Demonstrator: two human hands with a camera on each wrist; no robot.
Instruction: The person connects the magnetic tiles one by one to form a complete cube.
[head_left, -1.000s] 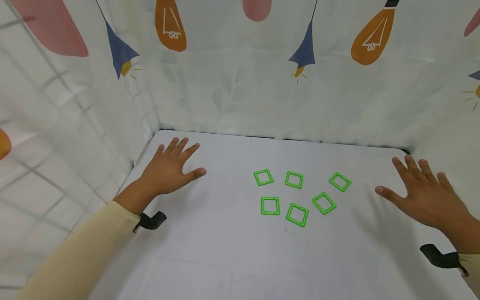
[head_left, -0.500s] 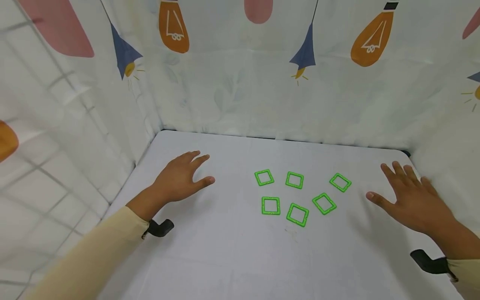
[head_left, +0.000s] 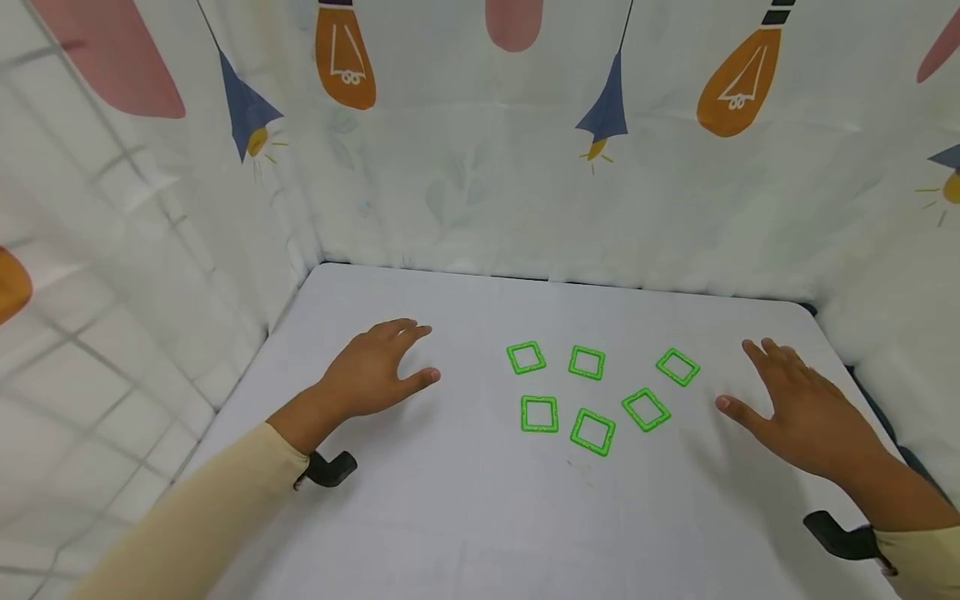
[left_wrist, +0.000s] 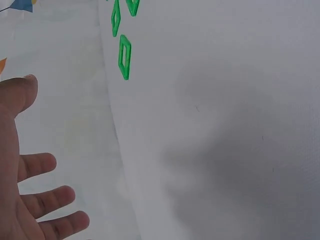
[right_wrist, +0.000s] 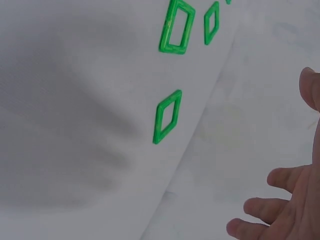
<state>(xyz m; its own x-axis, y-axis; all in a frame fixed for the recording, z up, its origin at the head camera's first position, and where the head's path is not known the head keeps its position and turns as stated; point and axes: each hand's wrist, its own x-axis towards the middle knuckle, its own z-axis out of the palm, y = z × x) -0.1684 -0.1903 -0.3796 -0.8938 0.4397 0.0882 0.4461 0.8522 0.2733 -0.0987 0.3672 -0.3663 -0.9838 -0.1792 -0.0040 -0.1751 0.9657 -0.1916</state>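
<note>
Nothing looks done yet: six green, square, plastic-looking frames [head_left: 597,417] lie apart, untouched, as left hand [head_left: 372,371] and right hand [head_left: 813,417] hover empty, fingers loosely spread.

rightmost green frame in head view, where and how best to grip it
Probably best pinched across its lower-right bar, from the right, with the right hand. The frame lies flat and turned cornerwise, so that slim bar faces that hand; the other frames lie to its left.
</note>
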